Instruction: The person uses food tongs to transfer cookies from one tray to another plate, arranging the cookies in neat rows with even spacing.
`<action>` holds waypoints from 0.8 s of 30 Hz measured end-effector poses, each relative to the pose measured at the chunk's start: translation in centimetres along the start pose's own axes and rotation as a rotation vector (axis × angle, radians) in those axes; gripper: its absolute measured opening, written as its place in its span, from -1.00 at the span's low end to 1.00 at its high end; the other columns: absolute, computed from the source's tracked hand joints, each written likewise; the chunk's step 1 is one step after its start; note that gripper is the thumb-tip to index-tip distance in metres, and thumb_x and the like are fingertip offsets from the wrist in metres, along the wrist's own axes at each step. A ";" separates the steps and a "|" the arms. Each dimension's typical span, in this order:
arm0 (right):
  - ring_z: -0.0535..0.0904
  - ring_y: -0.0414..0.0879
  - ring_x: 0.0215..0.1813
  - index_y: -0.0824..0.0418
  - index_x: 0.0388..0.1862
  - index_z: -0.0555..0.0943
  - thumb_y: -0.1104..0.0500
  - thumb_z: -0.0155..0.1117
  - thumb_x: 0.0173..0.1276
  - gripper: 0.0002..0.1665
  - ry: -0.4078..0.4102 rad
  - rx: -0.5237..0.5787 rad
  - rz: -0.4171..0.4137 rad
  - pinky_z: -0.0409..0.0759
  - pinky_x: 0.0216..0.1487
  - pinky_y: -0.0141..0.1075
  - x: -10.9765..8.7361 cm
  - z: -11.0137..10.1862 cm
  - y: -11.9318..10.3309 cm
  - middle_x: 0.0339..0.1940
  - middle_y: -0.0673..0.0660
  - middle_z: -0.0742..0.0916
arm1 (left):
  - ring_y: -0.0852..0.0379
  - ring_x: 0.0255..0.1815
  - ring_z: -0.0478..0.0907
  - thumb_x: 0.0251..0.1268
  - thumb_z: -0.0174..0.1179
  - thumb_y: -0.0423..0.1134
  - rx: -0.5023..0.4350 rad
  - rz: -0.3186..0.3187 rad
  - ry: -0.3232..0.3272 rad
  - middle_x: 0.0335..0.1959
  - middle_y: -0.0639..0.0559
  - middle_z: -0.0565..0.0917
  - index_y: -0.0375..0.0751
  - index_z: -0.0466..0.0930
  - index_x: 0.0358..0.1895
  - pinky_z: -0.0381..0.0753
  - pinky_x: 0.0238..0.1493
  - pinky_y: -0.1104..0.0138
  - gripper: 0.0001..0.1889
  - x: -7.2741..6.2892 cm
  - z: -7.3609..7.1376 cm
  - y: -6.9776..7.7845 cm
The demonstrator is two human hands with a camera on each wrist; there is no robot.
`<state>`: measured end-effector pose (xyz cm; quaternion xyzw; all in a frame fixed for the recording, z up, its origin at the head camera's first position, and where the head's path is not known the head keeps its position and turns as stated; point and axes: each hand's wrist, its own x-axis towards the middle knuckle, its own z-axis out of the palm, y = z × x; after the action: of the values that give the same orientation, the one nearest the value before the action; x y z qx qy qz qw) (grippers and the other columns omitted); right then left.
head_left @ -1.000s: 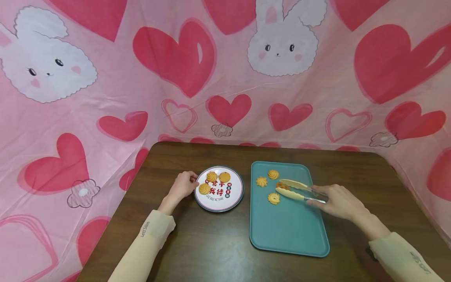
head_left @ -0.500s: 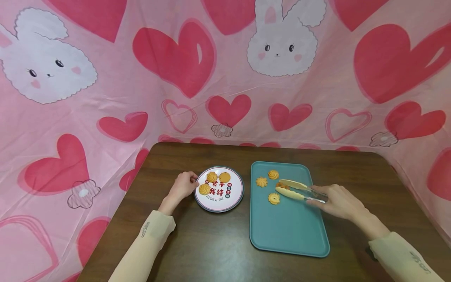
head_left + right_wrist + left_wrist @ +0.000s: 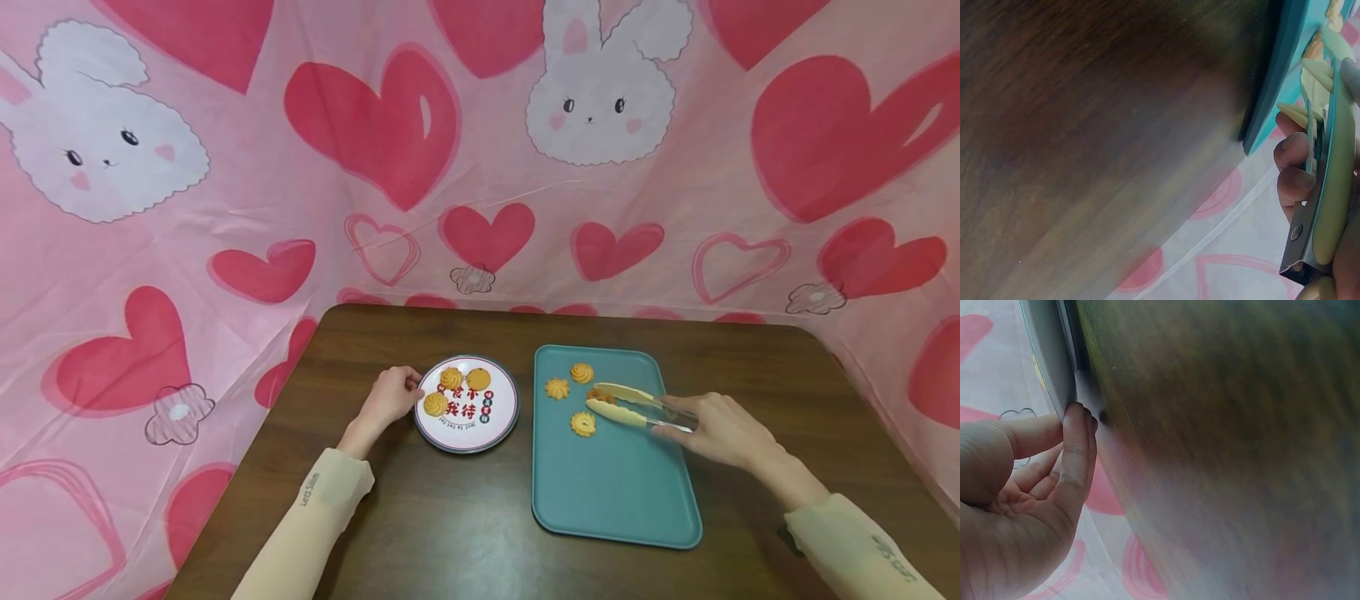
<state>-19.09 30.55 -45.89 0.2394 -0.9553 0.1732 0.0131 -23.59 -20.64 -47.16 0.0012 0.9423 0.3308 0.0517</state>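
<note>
My left hand [image 3: 392, 395] pinches the left rim of a round white plate [image 3: 468, 433] with red lettering; in the left wrist view the thumb and fingers [image 3: 1075, 450] meet at the rim. Three cookies lie on the plate, one a swirled cookie [image 3: 435, 404]. My right hand [image 3: 720, 429] grips metal tongs [image 3: 660, 412] with pale yellow tips, held over a teal tray [image 3: 615, 500]. Between the tips sits a browner cookie [image 3: 602, 396], partly hidden; whether both tips touch it I cannot tell. Beside it on the tray lie a star-shaped cookie [image 3: 557, 388], a swirled one and a ring-shaped cookie [image 3: 583, 423].
Plate and tray stand side by side on a dark wooden table [image 3: 450, 525], with a narrow gap between them. A pink cloth [image 3: 495, 183] with hearts and rabbits hangs behind the table and along its sides.
</note>
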 end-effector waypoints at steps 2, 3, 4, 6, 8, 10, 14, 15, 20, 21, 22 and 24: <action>0.25 -0.34 -0.62 0.29 0.15 0.67 -0.22 0.44 0.23 -0.28 0.004 0.001 -0.001 0.25 -0.61 -0.38 0.0 -0.1 0.0 -0.70 -0.20 0.42 | 0.00 -0.32 0.52 0.28 0.33 -0.36 0.001 0.003 0.002 -0.29 -0.14 0.64 -0.39 0.66 -0.03 0.58 -0.27 0.23 -0.76 0.0 0.0 -0.1; 0.25 -0.34 -0.62 0.29 0.15 0.67 -0.21 0.44 0.23 -0.28 0.007 0.002 -0.002 0.25 -0.61 -0.37 0.1 -0.1 -0.1 -0.71 -0.20 0.41 | 0.00 -0.33 0.52 0.28 0.33 -0.36 0.001 0.004 0.002 -0.29 -0.14 0.64 -0.39 0.66 -0.03 0.58 -0.27 0.24 -0.76 0.0 0.0 -0.1; 0.24 -0.34 -0.63 0.29 0.15 0.67 -0.21 0.45 0.23 -0.28 0.010 0.002 -0.004 0.25 -0.62 -0.37 0.1 -0.2 -0.1 -0.72 -0.19 0.40 | 0.00 -0.33 0.52 0.28 0.33 -0.36 0.001 0.006 0.003 -0.29 -0.14 0.64 -0.39 0.66 -0.03 0.58 -0.28 0.23 -0.76 0.1 0.1 -0.1; 0.24 -0.34 -0.63 0.30 0.14 0.67 -0.20 0.46 0.22 -0.29 0.020 -0.002 -0.014 0.27 -0.61 -0.38 0.3 -0.4 -0.1 -0.73 -0.20 0.39 | 0.00 -0.33 0.52 0.28 0.33 -0.37 0.000 0.008 0.004 -0.29 -0.14 0.64 -0.39 0.66 -0.03 0.58 -0.28 0.24 -0.76 0.1 0.0 -0.1; 0.24 -0.34 -0.63 0.30 0.14 0.67 -0.18 0.46 0.22 -0.31 0.023 -0.006 -0.026 0.29 -0.60 -0.38 0.5 -0.6 -0.2 -0.74 -0.21 0.40 | 0.00 -0.34 0.51 0.27 0.33 -0.37 0.001 0.008 0.004 -0.30 -0.14 0.64 -0.39 0.66 -0.04 0.58 -0.29 0.24 -0.76 0.1 0.0 -0.1; 0.24 -0.34 -0.64 0.29 0.13 0.68 -0.16 0.48 0.22 -0.32 0.026 -0.012 -0.036 0.30 -0.61 -0.38 0.8 -0.8 -0.3 -0.74 -0.21 0.39 | 0.00 -0.34 0.51 0.27 0.33 -0.37 0.003 0.011 0.005 -0.30 -0.14 0.64 -0.39 0.66 -0.04 0.58 -0.29 0.24 -0.76 0.0 0.0 0.0; 0.19 -0.33 -0.66 0.27 0.16 0.67 -0.15 0.48 0.22 -0.33 0.022 -0.021 -0.044 0.26 -0.63 -0.38 1.5 -1.1 -0.7 -0.75 -0.18 0.34 | 0.01 -0.34 0.52 0.27 0.33 -0.37 0.009 0.018 0.008 -0.31 -0.14 0.64 -0.39 0.66 -0.05 0.58 -0.28 0.23 -0.77 0.0 0.0 -0.1; 0.18 -0.33 -0.67 0.26 0.17 0.67 -0.15 0.48 0.22 -0.33 0.023 -0.024 -0.043 0.24 -0.63 -0.38 1.7 -1.2 -0.9 -0.76 -0.18 0.33 | 0.01 -0.34 0.52 0.27 0.33 -0.37 0.009 0.017 0.008 -0.31 -0.14 0.64 -0.39 0.66 -0.05 0.59 -0.28 0.23 -0.77 0.0 0.0 -0.1; 0.14 -0.32 -0.67 0.24 0.18 0.66 -0.15 0.50 0.20 -0.32 0.036 -0.040 -0.062 0.19 -0.63 -0.37 2.7 -1.2 -1.7 -0.77 -0.19 0.30 | 0.00 -0.33 0.52 0.27 0.33 -0.37 0.004 0.008 0.002 -0.29 -0.14 0.64 -0.39 0.66 -0.03 0.60 -0.27 0.23 -0.76 0.0 0.0 -0.1; 0.14 -0.32 -0.67 0.22 0.18 0.67 -0.15 0.50 0.19 -0.32 0.040 -0.043 -0.069 0.18 -0.63 -0.37 3.0 -1.2 -1.9 -0.78 -0.20 0.31 | 0.00 -0.33 0.52 0.27 0.33 -0.37 0.003 0.006 0.001 -0.29 -0.14 0.64 -0.39 0.66 -0.03 0.60 -0.27 0.23 -0.76 0.0 0.0 -0.1; 0.13 -0.32 -0.67 0.22 0.19 0.67 -0.15 0.51 0.18 -0.32 0.043 -0.045 -0.077 0.17 -0.63 -0.37 3.2 -1.1 -2.1 -0.78 -0.21 0.32 | 0.00 -0.33 0.52 0.27 0.33 -0.37 0.003 0.005 0.000 -0.29 -0.14 0.64 -0.39 0.66 -0.03 0.60 -0.27 0.23 -0.76 0.0 0.0 -0.1; 0.12 -0.32 -0.67 0.21 0.19 0.67 -0.14 0.51 0.18 -0.32 0.045 -0.042 -0.096 0.17 -0.62 -0.37 3.6 -1.0 -2.4 -0.78 -0.22 0.34 | 0.00 -0.33 0.52 0.28 0.33 -0.37 0.001 0.004 -0.001 -0.30 -0.14 0.64 -0.38 0.66 -0.03 0.59 -0.28 0.24 -0.76 0.0 0.1 -0.1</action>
<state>-21.21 27.24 -43.76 0.2806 -0.9456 0.1578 0.0478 -23.61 -20.65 -47.24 0.0031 0.9424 0.3306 0.0515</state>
